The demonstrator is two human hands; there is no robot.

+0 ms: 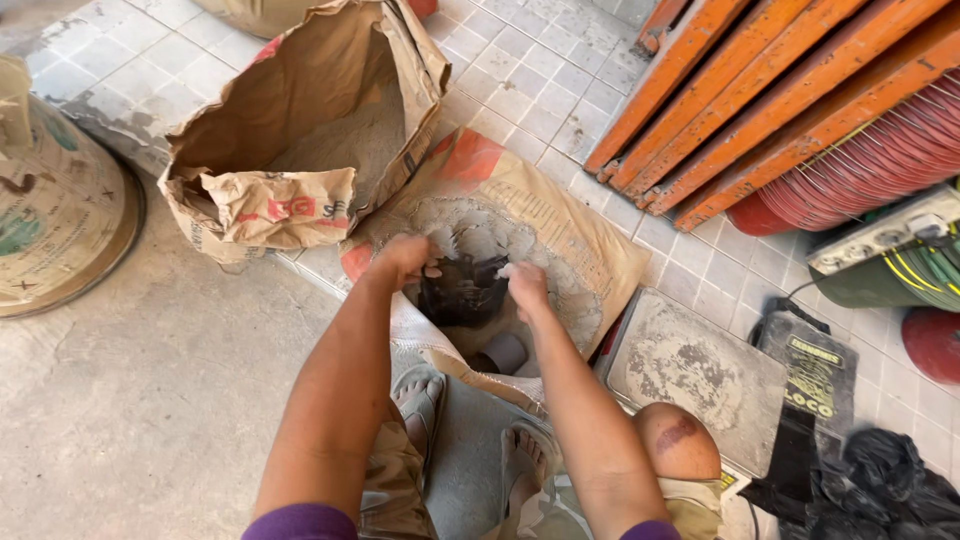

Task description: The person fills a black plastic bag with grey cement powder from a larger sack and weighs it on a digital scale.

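1. Your left hand point(402, 260) is closed on the near-left rim of a black bag point(463, 290); your right hand point(525, 285) pinches its right rim, fingers curled shut and dusted pale.
2. The bag is thin, dark, crumpled plastic, soft-sided and wrinkled. It stands upright between your hands, mouth facing up toward you, its long axis roughly vertical. What is inside it cannot be told.
3. It sits in a heap of grey powder point(570, 300), fine and matte, spread over a flattened paper sack point(580, 225) of brown kraft with orange-red corners, lying slantwise on the tiled floor point(560, 80).
4. A small dark cylinder point(503, 352) lies just below the bag, near your right wrist.
5. Behind your left hand an open sack point(300, 130) of creased brown paper slumps with its torn mouth toward you, pale powder inside.
6. A round drum point(55, 200) wrapped in printed paper stands far left on bare concrete.
7. To your right lies a flat scale point(700, 370), its square plate caked with grey dust, just beside the flattened sack.
8. Orange planks point(760, 90) lean at the upper right, long and painted, above a ribbed red coil point(870, 165).
9. Your sandalled feet point(425, 400) rest on a grey mat beneath your forearms.
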